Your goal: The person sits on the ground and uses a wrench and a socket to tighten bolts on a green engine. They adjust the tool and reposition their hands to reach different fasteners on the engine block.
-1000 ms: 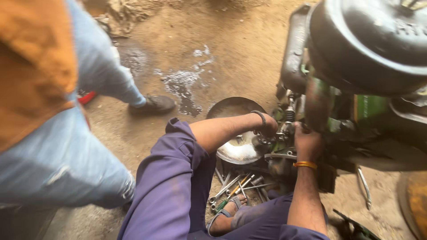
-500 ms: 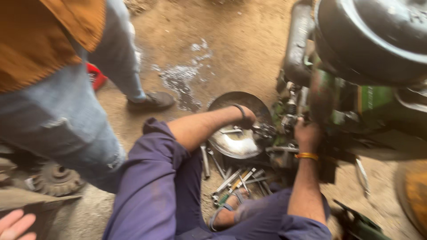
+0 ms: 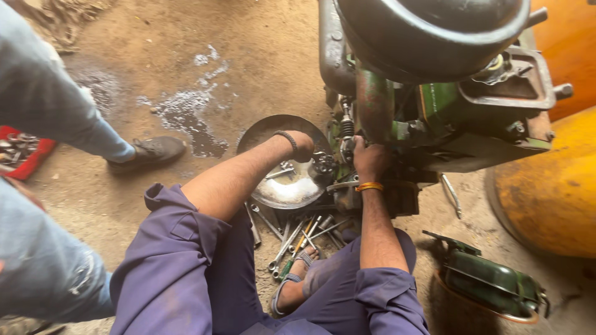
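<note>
I squat before a green and black engine [image 3: 447,105] on a dirt floor. My left hand [image 3: 305,146], with a dark band on the wrist, reaches over a round metal pan [image 3: 282,189] to a small gear-like part [image 3: 323,163] at the engine's lower side; its fingers are hidden. My right hand [image 3: 370,161], with an orange bangle on the wrist, presses against the engine just right of a spring and rod [image 3: 346,127]; what its fingers grip is hidden.
Several wrenches and a screwdriver [image 3: 298,239] lie by my sandalled foot [image 3: 298,279]. Another person in jeans stands at left, shoe [image 3: 149,152] near a wet patch [image 3: 186,115]. A red tray of parts [image 3: 18,152], a green cover [image 3: 490,282] and an orange drum [image 3: 552,186] are nearby.
The view has shifted, so the engine and my hands sit further left in the frame. The standing person has moved off to the left. My hands stay on the same spot of the engine.
</note>
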Demonstrator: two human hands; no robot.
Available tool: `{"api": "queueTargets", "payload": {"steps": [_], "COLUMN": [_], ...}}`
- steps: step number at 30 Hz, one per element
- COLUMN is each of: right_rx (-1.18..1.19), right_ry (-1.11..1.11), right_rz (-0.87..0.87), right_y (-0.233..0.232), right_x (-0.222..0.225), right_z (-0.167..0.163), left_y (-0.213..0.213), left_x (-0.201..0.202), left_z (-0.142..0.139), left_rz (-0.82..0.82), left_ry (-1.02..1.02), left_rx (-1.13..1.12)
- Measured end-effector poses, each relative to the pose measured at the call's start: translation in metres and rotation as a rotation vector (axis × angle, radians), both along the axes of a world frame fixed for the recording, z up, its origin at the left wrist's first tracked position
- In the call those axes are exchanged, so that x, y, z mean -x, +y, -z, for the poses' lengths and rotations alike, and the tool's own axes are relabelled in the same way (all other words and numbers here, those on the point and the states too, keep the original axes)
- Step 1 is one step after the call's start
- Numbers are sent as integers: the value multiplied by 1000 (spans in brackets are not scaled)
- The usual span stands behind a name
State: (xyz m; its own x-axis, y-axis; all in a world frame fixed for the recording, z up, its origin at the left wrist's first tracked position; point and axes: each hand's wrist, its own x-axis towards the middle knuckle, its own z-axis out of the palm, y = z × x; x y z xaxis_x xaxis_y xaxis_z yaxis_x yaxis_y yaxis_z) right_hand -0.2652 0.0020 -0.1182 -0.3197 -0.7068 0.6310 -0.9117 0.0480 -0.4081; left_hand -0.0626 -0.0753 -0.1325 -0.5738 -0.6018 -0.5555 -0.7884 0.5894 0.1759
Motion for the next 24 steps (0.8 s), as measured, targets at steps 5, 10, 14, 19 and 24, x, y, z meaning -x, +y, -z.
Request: {"api": "queueTargets", "payload": {"steps": [5,10,14,19,24], "right_rx": [-177,-354,-250,-38,3], "right_ry": [-233,-206,-193,-220,-179], "right_rz": [-85,-57,3,138,112], "right_y": [1,-2,7,8,5], "right_x": [8,11,2,-24,-20], "right_z": [9,8,-4,-16,0], "left_y": [0,-2,-6,-9,-16], "left_x": [21,31,32,31,22], "left_z": [-3,-7,-11,0,22], "left_rz": [-11,60,18,66,83], "left_ry": [82,69,98,17,30], "left_rx": [6,13,-2,-14,-23]}}
